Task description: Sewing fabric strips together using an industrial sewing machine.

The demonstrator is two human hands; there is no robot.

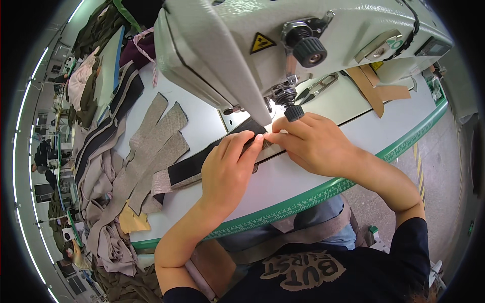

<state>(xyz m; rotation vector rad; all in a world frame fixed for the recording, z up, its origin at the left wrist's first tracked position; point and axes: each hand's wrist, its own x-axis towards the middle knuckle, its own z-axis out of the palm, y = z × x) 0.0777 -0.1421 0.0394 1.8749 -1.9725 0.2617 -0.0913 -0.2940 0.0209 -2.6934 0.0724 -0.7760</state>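
Observation:
A sewing machine (212, 55) stands over the white table, its needle area just beyond my fingertips. Under it lies a fabric strip, grey-brown with a black band (194, 165) along it. My left hand (225, 161) pinches the strip's edge between thumb and fingers, left of the presser foot. Close by, my right hand (313, 141) has thumb and forefinger pressed together at the same strip's edge, right beside the left fingertips. The strip's other end folds over near my left wrist. The needle itself is mostly hidden by the machine head.
Loose grey-brown strips (156, 151) lie left, beside heaped cloth (108, 237) hanging off the table. Thread snips (321, 88) and brown cardboard pieces (371, 93) rest right of the needle area. A green ruler-marked edge (283, 212) borders the table. A yellow scrap (133, 219) lies near the left front.

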